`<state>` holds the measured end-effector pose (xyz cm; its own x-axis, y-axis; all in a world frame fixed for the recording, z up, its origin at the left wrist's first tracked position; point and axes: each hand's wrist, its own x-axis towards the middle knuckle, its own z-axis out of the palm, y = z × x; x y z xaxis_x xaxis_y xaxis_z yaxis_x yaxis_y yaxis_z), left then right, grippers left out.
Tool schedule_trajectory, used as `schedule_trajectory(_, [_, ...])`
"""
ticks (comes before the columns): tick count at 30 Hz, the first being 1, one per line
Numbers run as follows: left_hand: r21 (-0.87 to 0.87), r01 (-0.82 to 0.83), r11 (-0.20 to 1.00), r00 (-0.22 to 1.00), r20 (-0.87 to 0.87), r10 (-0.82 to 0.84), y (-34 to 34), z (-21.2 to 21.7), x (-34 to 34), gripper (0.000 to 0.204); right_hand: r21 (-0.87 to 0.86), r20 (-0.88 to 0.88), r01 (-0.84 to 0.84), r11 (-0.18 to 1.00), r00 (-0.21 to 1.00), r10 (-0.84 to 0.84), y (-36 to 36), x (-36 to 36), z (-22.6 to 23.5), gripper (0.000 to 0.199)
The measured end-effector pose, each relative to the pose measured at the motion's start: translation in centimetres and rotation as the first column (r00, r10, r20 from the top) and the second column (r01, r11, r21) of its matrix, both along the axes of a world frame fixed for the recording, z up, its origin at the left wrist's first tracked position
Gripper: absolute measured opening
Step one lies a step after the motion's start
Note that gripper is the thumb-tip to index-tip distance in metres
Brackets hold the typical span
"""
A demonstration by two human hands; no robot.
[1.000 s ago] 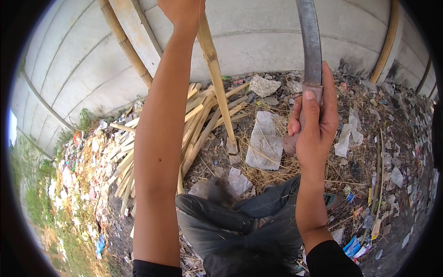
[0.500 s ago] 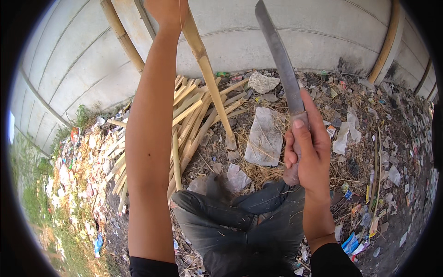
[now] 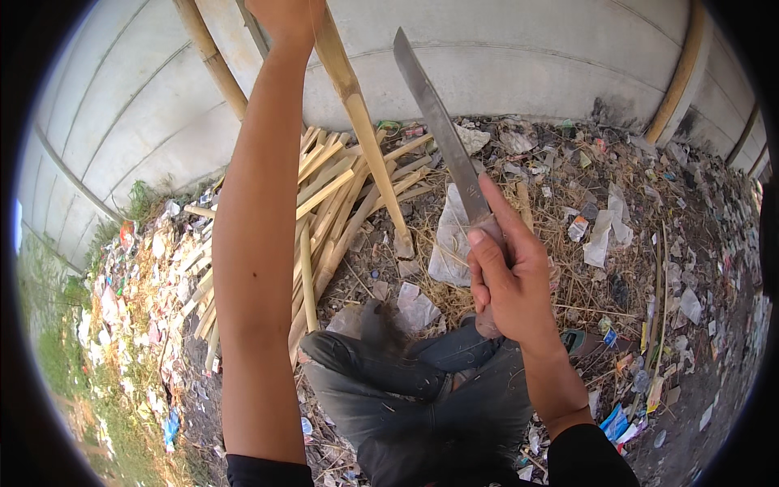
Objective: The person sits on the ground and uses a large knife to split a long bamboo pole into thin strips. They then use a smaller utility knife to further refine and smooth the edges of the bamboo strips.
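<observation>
My right hand (image 3: 511,276) is wrapped round the brown handle of a machete (image 3: 442,118), its long dark blade pointing up and to the left. The index finger lies stretched along the handle toward the blade. A split bamboo pole (image 3: 365,134) stands slanted, its lower end on the ground and its upper part against my left hand (image 3: 284,18). That hand appears closed round the pole, though the frame's upper edge cuts off its fingers. The blade is apart from the pole, to its right.
A heap of split bamboo sticks (image 3: 324,211) lies left of the pole, partly behind my left forearm. A flat pale slab (image 3: 450,243) is near my knees. Litter and dry straw cover the ground (image 3: 617,300). A concrete wall (image 3: 519,73) with bamboo posts rises behind.
My right hand has moved left and a little down, and the machete blade has tilted further left, nearer the pole. My left hand and the pole have barely shifted.
</observation>
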<state>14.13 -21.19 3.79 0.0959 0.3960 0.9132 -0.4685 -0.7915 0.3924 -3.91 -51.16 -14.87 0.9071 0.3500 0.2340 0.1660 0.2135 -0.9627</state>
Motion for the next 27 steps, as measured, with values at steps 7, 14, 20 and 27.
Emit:
schedule_trajectory(7, [-0.039,0.086,0.996,0.995,0.058,-0.083,-0.4,0.5,0.3,0.070,0.354,0.376,0.282,0.892,0.830,-0.412,1.9,-0.4,2.7,0.064])
schedule_trajectory(14, [0.007,0.094,0.996,0.992,0.080,-0.095,0.2,0.8,-0.4,0.071,-0.141,-0.331,-0.166,0.976,0.937,0.111,1.0,0.1,-11.3,0.060])
schedule_trajectory(20, [-0.077,0.079,0.994,0.995,0.062,-0.075,1.5,0.6,-0.1,0.075,0.165,0.176,0.165,0.972,0.965,-0.194,0.9,1.3,0.2,0.060])
schedule_trajectory(27, [-0.081,0.005,0.997,0.998,0.057,0.000,0.8,0.8,0.6,0.074,0.060,0.289,0.124,0.990,0.948,-0.136,4.4,-0.4,-9.8,0.066])
